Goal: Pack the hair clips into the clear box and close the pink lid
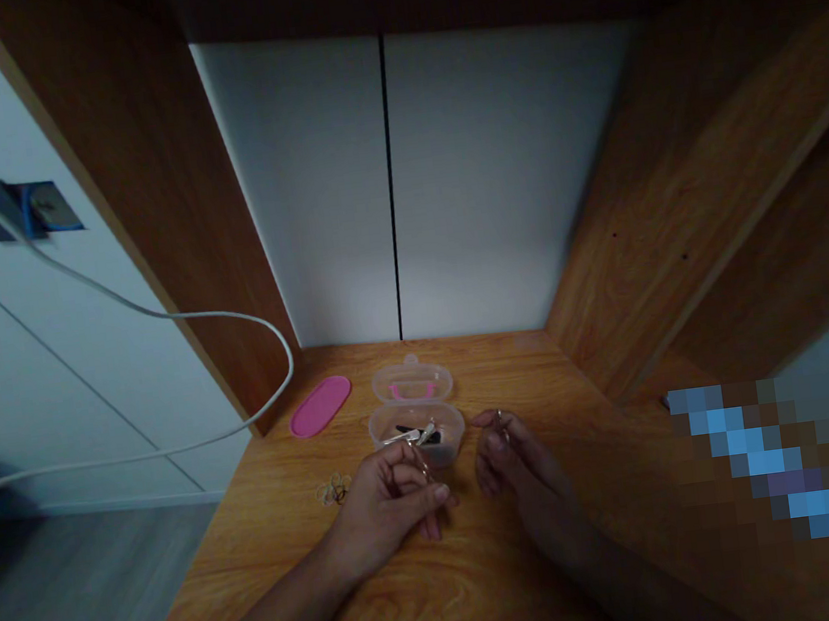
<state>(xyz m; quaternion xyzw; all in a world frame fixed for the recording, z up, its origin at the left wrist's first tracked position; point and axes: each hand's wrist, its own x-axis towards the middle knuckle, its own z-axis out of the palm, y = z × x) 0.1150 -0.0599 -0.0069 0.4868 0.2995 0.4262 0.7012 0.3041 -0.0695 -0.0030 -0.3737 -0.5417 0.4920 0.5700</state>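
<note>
My left hand [392,500] is closed, with a thin, shiny band-like loop [425,468] between its fingers and thumb. To its right, my right hand [515,459] pinches another small thin loop [502,423] between thumb and forefinger. Both loops are too small and blurred to name more exactly. Just beyond my hands stands an open clear plastic box [377,426], its lid [412,383] with a pink handle tipped back. Dark and silvery slim items [430,435] lie inside, partly behind my left hand. Several thin bands [331,490] lie heaped beside my left wrist.
A pink oval tray [321,407] rests on the wooden surface [450,598] at the back left. A white cable [233,313] loops in from the left. Wooden side panels [649,251] and a white back panel [474,182] enclose the space. A blurred-out blue patch lies at right.
</note>
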